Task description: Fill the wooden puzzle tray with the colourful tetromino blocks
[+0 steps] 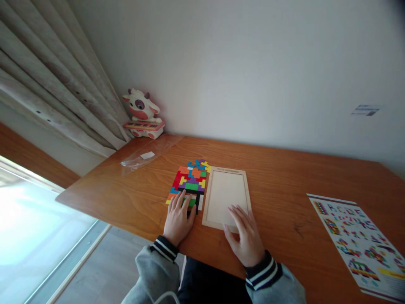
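Colourful flat puzzle pieces [190,179] lie packed together in a block on the wooden table, with a few loose ones at the far end. My left hand [179,217] rests over the near end of the block, fingers stretched out, covering some pieces. Right beside the block is a pale wooden puzzle tray [223,192] with a raised rim and nothing inside it. My right hand [245,236] lies over the tray's near right corner, its fingers spread and the thumb apart. Neither hand has a piece gripped in it.
A printed pattern sheet [357,240] lies at the right of the table [278,190]. At the back left stand a cow-shaped toy keyboard [144,114] and a clear plastic bag [148,154]. A curtain [60,71] hangs at the left, beside the table's left edge.
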A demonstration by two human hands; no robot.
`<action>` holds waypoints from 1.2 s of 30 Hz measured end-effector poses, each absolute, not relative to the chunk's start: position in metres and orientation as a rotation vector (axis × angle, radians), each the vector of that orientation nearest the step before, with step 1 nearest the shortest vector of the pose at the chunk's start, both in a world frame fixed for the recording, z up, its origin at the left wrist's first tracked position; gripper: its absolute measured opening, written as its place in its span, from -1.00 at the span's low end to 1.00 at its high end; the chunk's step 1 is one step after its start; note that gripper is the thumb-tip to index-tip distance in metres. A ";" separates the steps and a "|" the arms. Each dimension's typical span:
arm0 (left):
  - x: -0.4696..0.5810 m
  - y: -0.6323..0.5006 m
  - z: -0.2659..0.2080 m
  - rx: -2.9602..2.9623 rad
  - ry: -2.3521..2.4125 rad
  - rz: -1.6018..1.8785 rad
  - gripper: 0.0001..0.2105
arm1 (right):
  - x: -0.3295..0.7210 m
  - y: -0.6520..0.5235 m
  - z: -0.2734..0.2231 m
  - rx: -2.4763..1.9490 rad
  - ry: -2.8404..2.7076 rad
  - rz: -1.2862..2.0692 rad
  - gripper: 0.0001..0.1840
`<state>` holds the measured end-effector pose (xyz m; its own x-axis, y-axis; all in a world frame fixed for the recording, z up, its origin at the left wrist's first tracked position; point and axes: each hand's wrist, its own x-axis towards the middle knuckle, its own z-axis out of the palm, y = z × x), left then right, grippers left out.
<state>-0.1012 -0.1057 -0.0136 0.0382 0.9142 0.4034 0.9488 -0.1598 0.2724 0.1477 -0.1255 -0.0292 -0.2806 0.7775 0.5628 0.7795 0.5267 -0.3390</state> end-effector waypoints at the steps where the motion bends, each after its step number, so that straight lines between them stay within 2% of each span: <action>1: -0.102 -0.105 -0.013 -2.226 -1.983 -0.753 -0.66 | 0.160 -0.125 -0.033 -1.269 -2.083 -0.015 -0.43; 12: -0.101 -0.105 -0.008 -2.297 -1.959 -0.639 -0.65 | 0.216 -0.137 -0.039 -1.357 -2.045 0.009 -0.61; 18: -0.100 -0.106 -0.006 -2.358 -1.944 -0.584 -0.58 | 0.216 -0.137 -0.038 -1.362 -2.076 0.001 -0.61; 36: -0.103 -0.104 -0.011 -2.388 -1.815 -0.716 -0.67 | 0.215 -0.138 -0.039 -1.347 -2.075 0.022 -0.62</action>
<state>-0.1033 -0.1039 -0.0111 0.1999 0.8975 0.3932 0.9244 -0.3058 0.2281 0.2154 -0.1376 -0.0385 -0.2562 0.8208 0.5105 0.8098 0.4706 -0.3502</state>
